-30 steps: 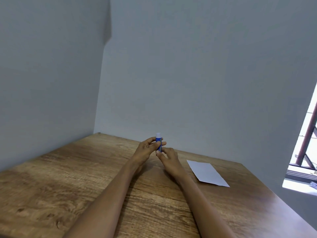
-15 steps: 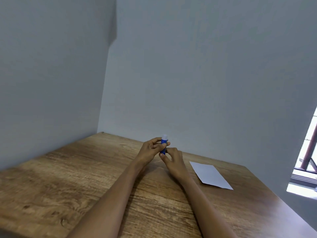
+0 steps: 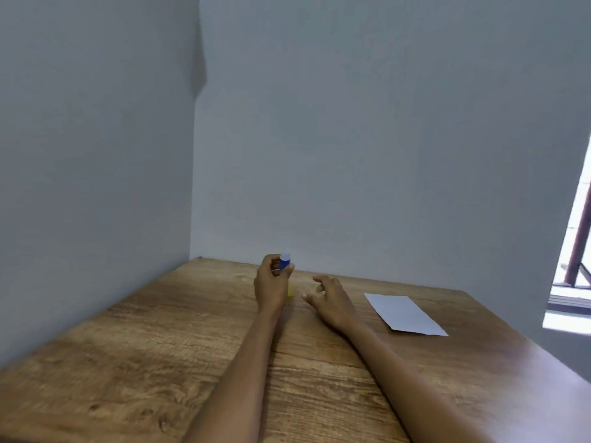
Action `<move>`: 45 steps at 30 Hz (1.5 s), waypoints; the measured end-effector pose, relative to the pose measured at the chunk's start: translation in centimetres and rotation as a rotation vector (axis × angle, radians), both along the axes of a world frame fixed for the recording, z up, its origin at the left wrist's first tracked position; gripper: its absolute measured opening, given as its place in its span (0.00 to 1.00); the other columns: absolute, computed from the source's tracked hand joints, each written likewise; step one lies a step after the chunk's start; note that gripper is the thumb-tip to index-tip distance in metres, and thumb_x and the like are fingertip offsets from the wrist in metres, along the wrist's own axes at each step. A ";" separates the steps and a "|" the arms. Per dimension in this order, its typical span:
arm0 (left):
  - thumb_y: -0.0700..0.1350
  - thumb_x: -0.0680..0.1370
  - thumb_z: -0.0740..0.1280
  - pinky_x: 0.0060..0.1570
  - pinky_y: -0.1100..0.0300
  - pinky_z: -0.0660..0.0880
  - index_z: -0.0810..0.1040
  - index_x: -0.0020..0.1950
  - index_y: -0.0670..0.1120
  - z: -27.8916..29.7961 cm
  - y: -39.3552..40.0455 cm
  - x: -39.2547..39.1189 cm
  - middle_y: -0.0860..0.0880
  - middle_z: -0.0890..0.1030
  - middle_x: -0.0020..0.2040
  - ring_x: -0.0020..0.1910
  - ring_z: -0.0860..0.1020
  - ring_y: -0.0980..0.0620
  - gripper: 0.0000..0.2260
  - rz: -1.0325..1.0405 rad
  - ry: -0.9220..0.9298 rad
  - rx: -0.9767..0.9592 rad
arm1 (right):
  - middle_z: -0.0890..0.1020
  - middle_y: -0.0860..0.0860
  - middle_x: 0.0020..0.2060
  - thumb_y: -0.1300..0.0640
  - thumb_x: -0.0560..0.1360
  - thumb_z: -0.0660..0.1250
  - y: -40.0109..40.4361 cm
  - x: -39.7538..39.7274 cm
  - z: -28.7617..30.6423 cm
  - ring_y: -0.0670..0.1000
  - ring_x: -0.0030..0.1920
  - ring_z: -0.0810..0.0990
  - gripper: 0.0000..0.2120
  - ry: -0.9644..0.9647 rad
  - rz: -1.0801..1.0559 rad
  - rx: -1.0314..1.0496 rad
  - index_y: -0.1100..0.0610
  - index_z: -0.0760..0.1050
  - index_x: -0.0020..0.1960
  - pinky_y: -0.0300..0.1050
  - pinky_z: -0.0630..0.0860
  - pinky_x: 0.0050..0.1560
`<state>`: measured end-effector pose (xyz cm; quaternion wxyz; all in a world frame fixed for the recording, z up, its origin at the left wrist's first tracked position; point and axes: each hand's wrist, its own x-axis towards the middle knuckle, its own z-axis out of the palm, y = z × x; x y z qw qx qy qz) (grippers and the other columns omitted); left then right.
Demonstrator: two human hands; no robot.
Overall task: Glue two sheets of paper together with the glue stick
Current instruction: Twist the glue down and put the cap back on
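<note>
My left hand (image 3: 271, 282) is closed around a blue glue stick (image 3: 284, 261) and holds it upright, its pale tip poking out above the fingers. A small yellow piece (image 3: 291, 290), blurred, shows just right of that hand near the table. My right hand (image 3: 329, 297) hovers a short way to the right with fingers spread and nothing in it. White paper (image 3: 404, 313) lies flat on the wooden table (image 3: 160, 346) to the right of my right hand; I cannot tell whether it is one sheet or two stacked.
Grey walls (image 3: 351, 155) close the table in at the back and on the left. The table's right edge drops off beyond the paper, with a bright window opening (image 3: 572, 266) further right.
My two hands were together on the glue stick; now the right hand has let go and moved right. The left hand keeps the stick. A yellow piece has appeared beside the left hand.
</note>
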<state>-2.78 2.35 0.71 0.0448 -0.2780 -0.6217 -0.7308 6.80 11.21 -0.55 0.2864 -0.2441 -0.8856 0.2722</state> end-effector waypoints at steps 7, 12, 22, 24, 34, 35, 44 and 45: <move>0.38 0.76 0.68 0.43 0.62 0.65 0.76 0.56 0.39 -0.5 -0.5 -0.5 0.43 0.80 0.52 0.45 0.73 0.52 0.09 0.137 -0.110 0.015 | 0.72 0.52 0.68 0.40 0.75 0.61 -0.4 -4.8 1.0 0.54 0.66 0.72 0.27 -0.327 -0.079 0.182 0.49 0.65 0.71 0.51 0.70 0.60; 0.40 0.76 0.68 0.43 0.62 0.66 0.76 0.55 0.41 -0.7 0.1 -0.8 0.44 0.81 0.54 0.46 0.73 0.53 0.09 0.103 -0.106 -0.012 | 0.80 0.53 0.58 0.48 0.77 0.60 -1.0 -6.6 0.2 0.55 0.57 0.77 0.14 -0.264 -0.169 0.273 0.52 0.72 0.60 0.49 0.73 0.53; 0.40 0.75 0.69 0.49 0.57 0.72 0.76 0.59 0.42 -0.7 0.4 -0.6 0.44 0.79 0.54 0.48 0.74 0.51 0.12 -0.074 0.033 -0.119 | 0.79 0.48 0.50 0.52 0.75 0.67 -0.9 -2.5 1.4 0.48 0.50 0.77 0.11 0.599 -0.081 -0.461 0.52 0.69 0.54 0.46 0.74 0.49; 0.39 0.75 0.69 0.52 0.54 0.73 0.76 0.60 0.42 -0.6 0.4 -0.3 0.44 0.79 0.54 0.49 0.75 0.50 0.14 -0.124 0.088 -0.157 | 0.80 0.46 0.53 0.51 0.77 0.66 -1.3 -1.9 2.0 0.43 0.51 0.77 0.14 0.764 0.016 -0.567 0.50 0.70 0.61 0.39 0.74 0.47; 0.45 0.76 0.68 0.49 0.56 0.73 0.79 0.58 0.45 -0.5 0.2 0.5 0.46 0.82 0.48 0.46 0.77 0.50 0.11 -0.293 0.247 -0.261 | 0.83 0.48 0.41 0.55 0.74 0.70 -0.6 -2.3 1.7 0.50 0.45 0.83 0.10 0.779 0.049 -0.516 0.59 0.76 0.52 0.42 0.81 0.46; 0.45 0.76 0.68 0.50 0.56 0.73 0.80 0.58 0.45 -0.5 0.2 0.4 0.46 0.82 0.48 0.46 0.77 0.50 0.12 -0.288 0.250 -0.272 | 0.84 0.50 0.42 0.54 0.74 0.70 -0.5 -2.4 1.6 0.51 0.46 0.83 0.10 0.773 0.048 -0.509 0.58 0.76 0.52 0.44 0.81 0.47; 0.46 0.74 0.70 0.53 0.55 0.74 0.81 0.55 0.44 -1.1 1.0 -0.6 0.46 0.83 0.51 0.50 0.79 0.50 0.12 -0.184 0.217 -0.327 | 0.82 0.53 0.51 0.56 0.77 0.66 0.1 -3.1 1.1 0.51 0.53 0.80 0.07 0.604 0.089 -0.342 0.56 0.77 0.54 0.44 0.79 0.54; 0.46 0.74 0.70 0.53 0.55 0.73 0.82 0.55 0.44 -1.1 1.0 -0.8 0.47 0.83 0.51 0.50 0.79 0.50 0.12 -0.172 0.208 -0.320 | 0.82 0.54 0.52 0.57 0.78 0.65 0.2 -3.2 1.0 0.52 0.55 0.80 0.06 0.572 0.112 -0.349 0.54 0.76 0.54 0.47 0.79 0.56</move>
